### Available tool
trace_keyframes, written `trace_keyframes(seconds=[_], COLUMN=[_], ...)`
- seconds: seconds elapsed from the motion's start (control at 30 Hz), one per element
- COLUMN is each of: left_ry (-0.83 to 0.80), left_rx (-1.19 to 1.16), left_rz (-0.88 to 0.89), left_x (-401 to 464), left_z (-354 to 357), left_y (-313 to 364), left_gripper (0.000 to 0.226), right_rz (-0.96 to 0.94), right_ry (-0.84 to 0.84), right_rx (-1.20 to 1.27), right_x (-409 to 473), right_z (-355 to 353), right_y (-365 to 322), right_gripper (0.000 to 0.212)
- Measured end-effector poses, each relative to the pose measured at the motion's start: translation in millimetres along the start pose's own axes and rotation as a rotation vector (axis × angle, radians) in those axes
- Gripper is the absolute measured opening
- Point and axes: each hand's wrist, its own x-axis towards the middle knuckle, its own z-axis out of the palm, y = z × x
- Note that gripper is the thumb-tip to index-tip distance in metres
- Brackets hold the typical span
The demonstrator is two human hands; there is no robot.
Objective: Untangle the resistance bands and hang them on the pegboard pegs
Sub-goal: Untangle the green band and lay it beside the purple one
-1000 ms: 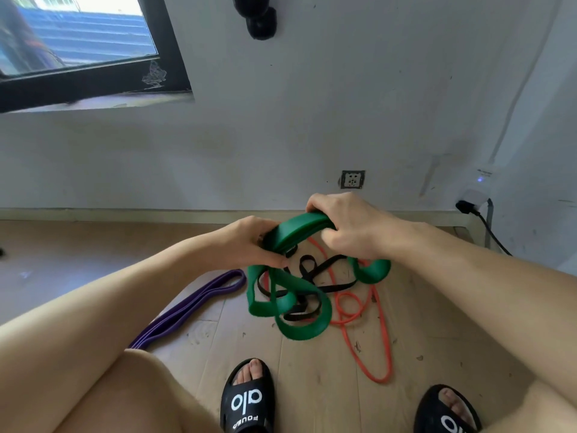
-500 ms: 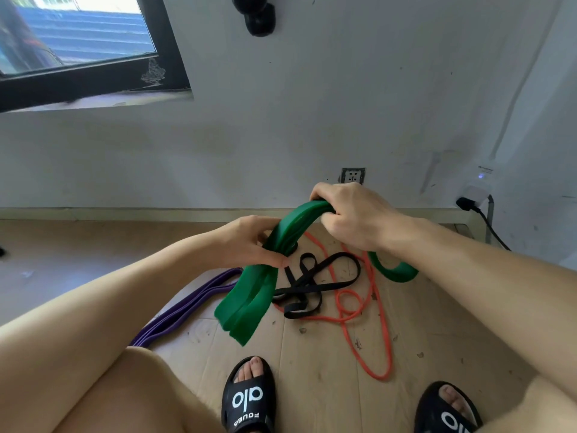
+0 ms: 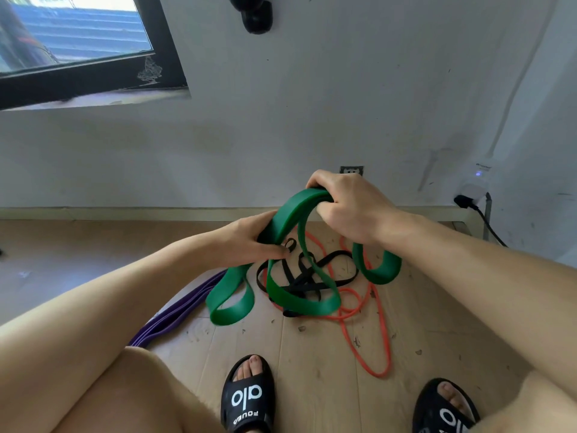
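A wide green resistance band (image 3: 304, 303) hangs in several loops above the floor. My right hand (image 3: 349, 207) grips its top arch, fingers curled over it. My left hand (image 3: 249, 242) grips the same band lower down on the left. Beneath the green loops a thin black band (image 3: 335, 259) lies knotted on the wooden floor, on top of a thin orange band (image 3: 379, 332). A purple band (image 3: 175, 314) lies on the floor to the left, partly hidden behind my left arm and knee. No pegboard is in view.
A white wall with a socket (image 3: 352, 170) stands just behind the bands, and a window (image 3: 75, 42) sits upper left. A black plug and cable (image 3: 468, 204) hang at the right corner. My feet in black slides (image 3: 246, 395) stand near the bands.
The green band, which hung folded flat from my left hand half a second ago, has spread into several open loops. My right hand has risen slightly with the top arch.
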Motion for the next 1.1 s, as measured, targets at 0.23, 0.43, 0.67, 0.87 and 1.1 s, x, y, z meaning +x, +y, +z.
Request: trace_keyframes(seconds=[0.23, 0.43, 0.67, 0.87, 1.1], left_ry=[-0.105, -0.182, -0.097, 0.011, 0.050], left_rx=[-0.182, -0.382, -0.105, 0.050, 0.045], left_rz=[-0.112, -0.080, -0.041, -0.043, -0.046], left_x=[3, 0, -2, -1, 1], left_z=[17, 19, 16, 15, 11], left_y=[6, 12, 12, 14, 3], left_gripper=[0.050, 0.053, 0.036, 0.017, 0.036], right_rz=[0.021, 0.039, 0.048, 0.048, 0.056], right_ry=[0.008, 0.083, 0.051, 0.060, 0.061], right_rx=[0.121, 0.208, 0.139, 0.133, 0.117], right_x=[-2, -2, -4, -3, 0], right_z=[2, -1, -4, -2, 0], right_y=[-11, -13, -5, -6, -4], right_gripper=[0.021, 0.019, 0.023, 0.023, 0.021])
